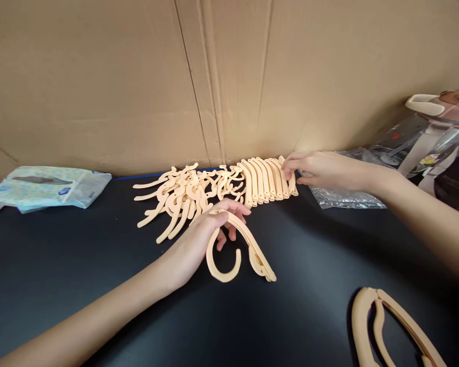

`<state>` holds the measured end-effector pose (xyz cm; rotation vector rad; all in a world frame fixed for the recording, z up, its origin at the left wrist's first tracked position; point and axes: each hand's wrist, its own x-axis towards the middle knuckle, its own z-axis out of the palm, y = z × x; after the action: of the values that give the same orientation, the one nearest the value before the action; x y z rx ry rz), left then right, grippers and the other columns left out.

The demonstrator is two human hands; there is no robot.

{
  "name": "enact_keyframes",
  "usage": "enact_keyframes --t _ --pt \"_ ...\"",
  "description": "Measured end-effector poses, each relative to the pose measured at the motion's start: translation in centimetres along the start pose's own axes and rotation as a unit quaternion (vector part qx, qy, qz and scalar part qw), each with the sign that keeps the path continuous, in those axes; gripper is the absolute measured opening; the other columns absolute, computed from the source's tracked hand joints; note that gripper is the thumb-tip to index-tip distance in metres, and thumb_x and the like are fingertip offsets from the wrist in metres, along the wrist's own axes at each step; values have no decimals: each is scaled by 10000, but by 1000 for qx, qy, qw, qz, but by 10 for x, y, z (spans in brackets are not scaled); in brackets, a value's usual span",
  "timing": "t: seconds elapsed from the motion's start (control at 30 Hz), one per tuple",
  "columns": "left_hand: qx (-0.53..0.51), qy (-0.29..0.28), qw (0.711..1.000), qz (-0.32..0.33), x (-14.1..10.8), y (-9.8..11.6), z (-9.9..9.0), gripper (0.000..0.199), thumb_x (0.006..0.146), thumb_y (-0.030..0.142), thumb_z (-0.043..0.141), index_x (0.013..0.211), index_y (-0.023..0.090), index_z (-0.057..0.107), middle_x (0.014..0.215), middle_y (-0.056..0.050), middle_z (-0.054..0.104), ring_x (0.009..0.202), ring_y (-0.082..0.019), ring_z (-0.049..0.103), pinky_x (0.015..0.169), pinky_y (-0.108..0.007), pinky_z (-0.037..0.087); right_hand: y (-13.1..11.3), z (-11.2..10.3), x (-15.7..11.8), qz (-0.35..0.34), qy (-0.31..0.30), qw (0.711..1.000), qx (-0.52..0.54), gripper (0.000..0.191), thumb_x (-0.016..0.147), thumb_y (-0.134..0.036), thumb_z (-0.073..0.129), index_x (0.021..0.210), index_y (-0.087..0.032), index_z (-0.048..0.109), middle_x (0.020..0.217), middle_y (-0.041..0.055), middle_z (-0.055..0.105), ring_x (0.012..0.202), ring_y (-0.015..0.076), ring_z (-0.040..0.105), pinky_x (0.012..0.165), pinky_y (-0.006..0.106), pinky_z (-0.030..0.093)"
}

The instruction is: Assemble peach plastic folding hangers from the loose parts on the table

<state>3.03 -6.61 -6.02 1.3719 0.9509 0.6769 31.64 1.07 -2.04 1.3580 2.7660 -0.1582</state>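
Loose hanger [390, 326] nearest; left hand [199, 239] grips another hanger [237, 250] beneath it.

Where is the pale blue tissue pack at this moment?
In the head view the tissue pack lies at the far left of the black table, against the cardboard wall, left of the pile of hangers.

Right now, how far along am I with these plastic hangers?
Done, it seems: a neat row of folded hangers by the cardboard wall, one more near you. In hand: your left hand grips a hanger; your right hand touches the row's end. Left: the loose pile.
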Motion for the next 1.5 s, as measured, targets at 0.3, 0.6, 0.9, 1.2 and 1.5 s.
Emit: enact_keyframes --t 0.3,0.6,0.9,1.2,1.5 --pt "8 -27 1000 -2 -4 -13 0 292 930 381 361 1003 218 592 831 -9 553 676 -129 495 527 -224 361 2 2 2 111 30 993 39 254 848 -192 449 1069 -223 570 989 60 680 895 231 646 733 328 464" --pt "15 -31 999 2 -4 -17 0 322 953 421 348 992 203 581 806 -15 545 650 -140 470 529 -237 367 4 4 3 123 59 988 69 280 849 -371 501 1059 -204 581 1032 57 696 884 223 651 730 334 472" --pt "18 -27 999 0 -5 -16 0 320 956 410 347 972 200 588 795 -15 549 642 -131 467 534 -232 369 14 11 9 239 83 947 196 388 731 -326 655 1074 -170 563 848 67 690 690 202 631 576 321 458" --pt "25 -31 999 5 -6 -15 0 300 954 377 356 975 212 606 791 -5 556 665 -136 477 529 -222 375 13 -16 -2 112 250 918 287 227 735 -380 689 826 -179 637 874 77 642 784 210 630 760 404 524" --pt "39 -32 999 -5 -5 -14 0 312 933 388 356 963 205 607 790 -7 566 644 -143 478 527 -239 377 37 28 17 46 172 971 157 240 776 -355 605 931 -192 690 1073 99 627 881 213 634 771 365 519"
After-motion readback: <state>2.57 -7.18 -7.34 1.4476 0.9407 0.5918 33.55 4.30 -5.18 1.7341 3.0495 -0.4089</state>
